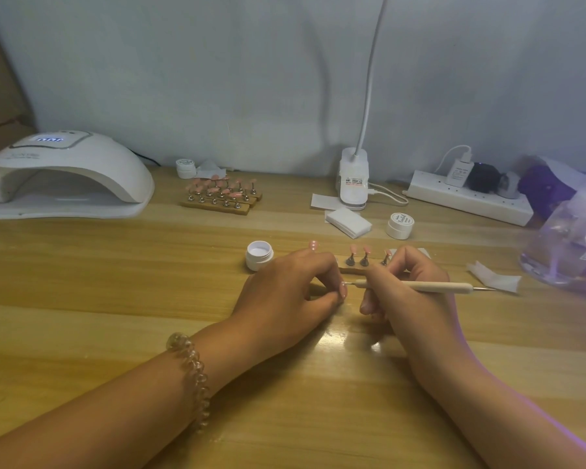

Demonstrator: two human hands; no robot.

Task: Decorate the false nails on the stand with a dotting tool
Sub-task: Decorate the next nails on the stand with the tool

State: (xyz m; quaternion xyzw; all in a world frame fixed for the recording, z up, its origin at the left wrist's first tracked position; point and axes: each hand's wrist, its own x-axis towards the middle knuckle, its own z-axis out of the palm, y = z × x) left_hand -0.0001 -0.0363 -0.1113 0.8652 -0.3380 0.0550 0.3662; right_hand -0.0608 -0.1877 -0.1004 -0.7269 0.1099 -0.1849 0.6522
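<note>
While left hand (285, 286) pinches false nail (343, 292) | right hand (407, 292) grips dotting tool (437, 287)

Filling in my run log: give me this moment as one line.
left hand: pinches false nail | right hand: holds dotting tool, tip at that nail | stand: behind hands | white jar: open, left of stand

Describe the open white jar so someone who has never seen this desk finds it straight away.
From the big white nail lamp at the back left, come forward and right toward the left hand. The open white jar stands just beyond that hand's knuckles. Unlike the two other small white jars, it has no lid.
</note>
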